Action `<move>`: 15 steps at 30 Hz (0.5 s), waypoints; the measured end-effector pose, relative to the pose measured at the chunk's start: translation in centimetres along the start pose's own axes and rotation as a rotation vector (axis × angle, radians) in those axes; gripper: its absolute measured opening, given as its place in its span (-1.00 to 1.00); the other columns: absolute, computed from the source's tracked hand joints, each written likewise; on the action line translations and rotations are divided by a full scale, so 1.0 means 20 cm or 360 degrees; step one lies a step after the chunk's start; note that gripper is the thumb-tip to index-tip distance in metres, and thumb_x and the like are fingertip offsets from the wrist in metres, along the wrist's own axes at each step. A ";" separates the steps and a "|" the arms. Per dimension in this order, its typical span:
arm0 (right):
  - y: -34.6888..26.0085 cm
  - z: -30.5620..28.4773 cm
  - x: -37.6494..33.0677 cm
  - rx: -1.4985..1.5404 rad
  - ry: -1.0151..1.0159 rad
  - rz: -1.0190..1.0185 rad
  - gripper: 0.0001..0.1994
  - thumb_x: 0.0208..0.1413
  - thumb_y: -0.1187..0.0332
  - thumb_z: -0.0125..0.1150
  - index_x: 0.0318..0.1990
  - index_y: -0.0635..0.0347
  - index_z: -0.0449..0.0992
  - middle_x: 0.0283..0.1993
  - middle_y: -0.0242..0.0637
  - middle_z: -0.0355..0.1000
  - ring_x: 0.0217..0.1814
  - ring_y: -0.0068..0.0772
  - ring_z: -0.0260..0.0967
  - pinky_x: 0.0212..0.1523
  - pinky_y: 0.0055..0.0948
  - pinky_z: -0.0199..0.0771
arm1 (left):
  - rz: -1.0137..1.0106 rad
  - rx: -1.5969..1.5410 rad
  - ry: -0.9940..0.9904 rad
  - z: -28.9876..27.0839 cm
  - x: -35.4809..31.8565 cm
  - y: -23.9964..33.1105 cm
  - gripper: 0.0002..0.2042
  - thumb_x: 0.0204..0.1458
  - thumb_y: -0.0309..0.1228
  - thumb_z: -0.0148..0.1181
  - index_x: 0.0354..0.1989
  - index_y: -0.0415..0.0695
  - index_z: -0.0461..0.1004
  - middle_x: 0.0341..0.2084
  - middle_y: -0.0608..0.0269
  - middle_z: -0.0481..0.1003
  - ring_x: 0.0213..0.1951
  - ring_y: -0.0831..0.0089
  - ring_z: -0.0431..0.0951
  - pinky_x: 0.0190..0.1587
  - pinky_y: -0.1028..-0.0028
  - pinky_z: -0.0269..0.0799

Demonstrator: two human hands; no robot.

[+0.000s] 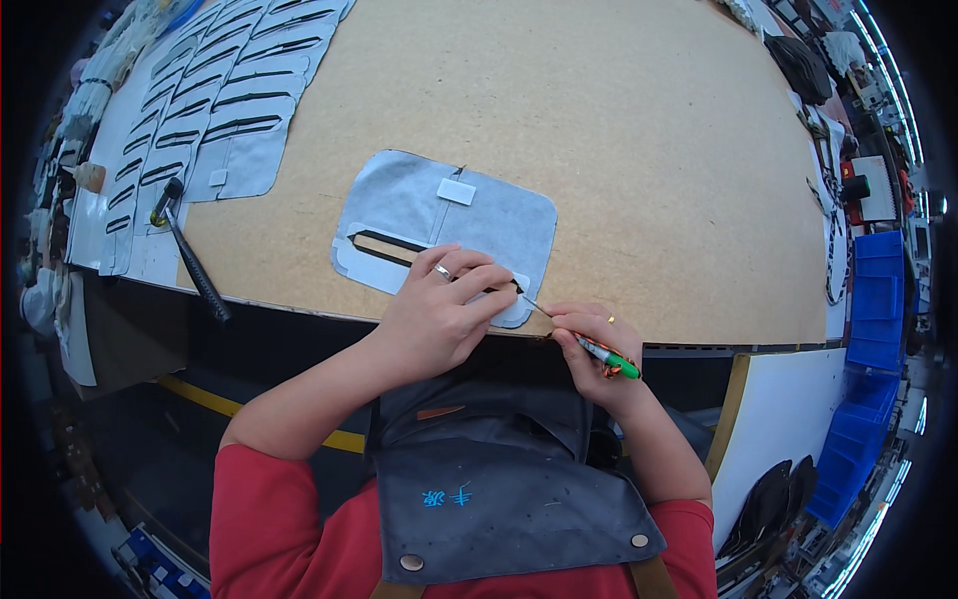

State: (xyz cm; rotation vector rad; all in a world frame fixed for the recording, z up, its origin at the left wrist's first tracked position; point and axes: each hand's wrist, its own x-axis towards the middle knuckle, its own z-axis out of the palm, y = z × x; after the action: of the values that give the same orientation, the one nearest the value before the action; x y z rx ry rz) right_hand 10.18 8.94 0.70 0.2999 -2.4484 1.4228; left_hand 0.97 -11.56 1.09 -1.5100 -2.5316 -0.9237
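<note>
A light blue-grey fabric panel with rounded corners lies on the brown work board. It has a long slot edged in black and a small white patch near its far edge. My left hand rests on the panel's near right part, fingers stretched out over the slot and pressing down; it covers part of the slot. At the board's front edge my right hand grips a slim awl-like tool with a green-ended, partly orange handle. The tool's thin metal tip points at the slot's right end.
Several similar panels overlap in rows at the far left. A hammer with a dark handle lies at the left, its handle jutting over the board's front edge. Blue bins and a white board stand at the right.
</note>
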 end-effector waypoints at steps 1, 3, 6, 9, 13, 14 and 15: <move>0.00 0.00 0.00 0.0017 0.0003 0.0013 -0.89 -0.04 0.55 0.24 -0.32 0.21 0.50 -0.24 -0.21 0.53 -0.29 -0.29 0.47 -0.30 -0.46 0.37 | 0.0019 0.0039 -0.0014 0.00 0.00 0.00 -0.73 -0.17 -0.55 0.19 -0.22 -0.08 0.49 -0.14 0.30 0.43 -0.03 0.31 0.40 0.07 0.27 0.19; 0.00 0.00 0.00 0.0026 0.0005 0.0018 -0.89 -0.04 0.55 0.24 -0.32 0.21 0.50 -0.24 -0.20 0.53 -0.29 -0.28 0.47 -0.29 -0.45 0.38 | 0.0034 0.0004 -0.0013 -0.01 0.00 0.00 -0.73 -0.17 -0.57 0.19 -0.22 -0.08 0.49 -0.13 0.30 0.43 -0.02 0.30 0.39 0.07 0.24 0.19; 0.01 0.00 0.00 0.0044 0.0007 0.0002 -0.89 -0.03 0.55 0.24 -0.31 0.23 0.50 -0.23 -0.16 0.52 -0.31 -0.28 0.46 -0.28 -0.44 0.40 | 0.0002 -0.0212 0.0020 0.00 -0.02 -0.05 -0.75 -0.15 -0.59 0.18 -0.23 -0.09 0.47 -0.12 0.28 0.42 -0.01 0.27 0.38 0.07 0.19 0.21; 0.00 0.00 0.00 0.0154 0.0034 0.0068 -0.90 0.03 0.55 0.20 -0.26 0.25 0.50 -0.23 -0.20 0.52 -0.36 -0.46 0.44 -0.34 -0.53 0.41 | -0.0151 -0.0435 0.0060 -0.01 -0.03 -0.04 -0.76 -0.12 -0.60 0.17 -0.23 -0.12 0.45 -0.11 0.26 0.42 -0.01 0.23 0.38 0.09 0.17 0.21; -0.05 0.00 0.03 0.0634 0.0152 0.0580 -0.89 0.16 0.52 0.09 -0.19 0.27 0.49 -0.24 -0.36 0.49 -0.41 -0.77 0.32 -0.49 -0.74 0.35 | -0.0149 -0.0338 0.0074 0.00 -0.02 -0.02 -0.78 -0.09 -0.59 0.16 -0.22 -0.14 0.45 -0.12 0.25 0.43 0.03 0.25 0.39 0.16 0.20 0.18; -0.05 0.00 0.04 0.0673 0.0112 0.0611 -0.90 0.16 0.51 0.09 -0.20 0.27 0.49 -0.27 -0.36 0.48 -0.41 -0.77 0.32 -0.48 -0.74 0.35 | -0.0147 -0.0341 0.0074 0.00 -0.02 -0.02 -0.78 -0.09 -0.59 0.16 -0.22 -0.14 0.45 -0.12 0.25 0.43 0.03 0.25 0.39 0.16 0.20 0.18; -0.05 0.01 0.05 0.0713 0.0071 0.0644 -0.90 0.16 0.50 0.09 -0.20 0.27 0.49 -0.29 -0.37 0.48 -0.42 -0.76 0.32 -0.47 -0.74 0.34 | -0.0116 -0.0301 0.0061 0.00 -0.02 -0.02 -0.78 -0.08 -0.59 0.15 -0.21 -0.13 0.45 -0.10 0.26 0.43 0.05 0.27 0.39 0.18 0.19 0.16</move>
State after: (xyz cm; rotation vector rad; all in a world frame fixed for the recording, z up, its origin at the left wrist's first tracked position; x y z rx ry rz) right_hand 9.57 8.32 1.73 -0.1489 -2.2113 2.1203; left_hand 0.83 -12.01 0.76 -1.4369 -2.5506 -1.2211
